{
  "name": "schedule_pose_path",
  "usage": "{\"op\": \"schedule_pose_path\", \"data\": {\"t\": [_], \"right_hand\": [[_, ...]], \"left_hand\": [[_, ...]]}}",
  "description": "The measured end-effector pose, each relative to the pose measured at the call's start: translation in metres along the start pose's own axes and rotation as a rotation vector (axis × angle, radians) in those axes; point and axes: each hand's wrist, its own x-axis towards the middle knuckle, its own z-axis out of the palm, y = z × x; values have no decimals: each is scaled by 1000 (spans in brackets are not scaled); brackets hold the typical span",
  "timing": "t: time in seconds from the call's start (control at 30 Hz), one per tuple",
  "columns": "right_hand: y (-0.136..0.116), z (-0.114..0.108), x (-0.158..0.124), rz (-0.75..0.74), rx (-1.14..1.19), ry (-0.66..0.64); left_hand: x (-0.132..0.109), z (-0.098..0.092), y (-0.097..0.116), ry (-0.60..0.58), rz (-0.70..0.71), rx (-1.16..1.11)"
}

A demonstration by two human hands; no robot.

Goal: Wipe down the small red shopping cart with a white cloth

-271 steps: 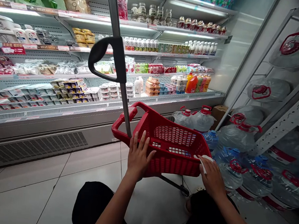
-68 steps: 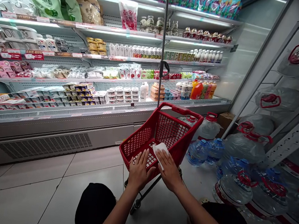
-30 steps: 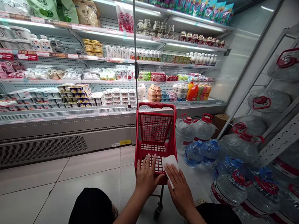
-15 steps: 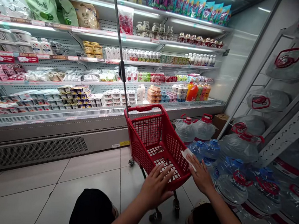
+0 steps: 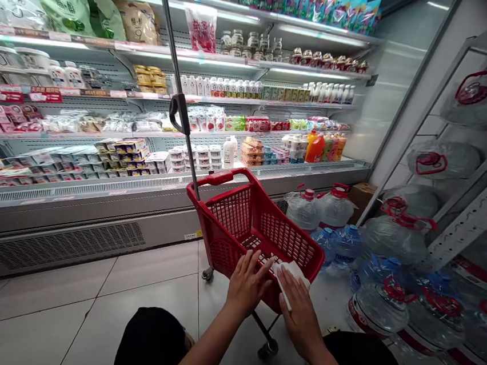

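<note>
A red plastic shopping cart (image 5: 284, 226) stands on the tiles in front of me, its basket holding no goods I can see. My left hand (image 5: 246, 283) rests at the basket's near rim with its fingers stretched and apart. Under the fingers of my right hand (image 5: 298, 308) is a white cloth or paper wipe (image 5: 294, 272), pressed on the near right end of the rim. A metal pole (image 5: 171, 38) with a black clip rises from the cart's handle corner.
Behind the cart runs a refrigerated shelf unit (image 5: 172, 207) stocked with yogurt, bottles and bags. Large water bottles with red handles (image 5: 380, 305) crowd the floor at right, beside a metal rack. My knees (image 5: 150, 343) are close below the cart.
My right hand and the wipe have moved left from the basket's right side to its near rim. The cart has turned slightly, and its pole has shifted left. My left hand stays close by.
</note>
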Motion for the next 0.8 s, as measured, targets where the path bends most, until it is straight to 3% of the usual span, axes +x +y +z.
{"op": "schedule_pose_path", "data": {"t": [0.13, 0.23, 0.33, 0.47, 0.57, 0.67, 0.8], "right_hand": [[3, -6, -6, -37, -22, 22], [16, -15, -10, -8, -39, 19], [39, -20, -9, 82, -30, 11], [78, -18, 0, 185, -32, 16], [92, -10, 12, 256, -73, 51], [75, 2, 28, 229, -98, 91], [19, 21, 58, 21, -69, 84]], "left_hand": [[-9, -8, 10, 6, -6, 14], [-9, -17, 5, 11, 89, 30], [-3, -27, -21, 36, 99, 62], [9, -40, -69, 100, -100, 140], [12, -43, -85, 109, -154, 157], [12, -39, -72, 104, -152, 127], [11, -32, -40, 107, -156, 119]]}}
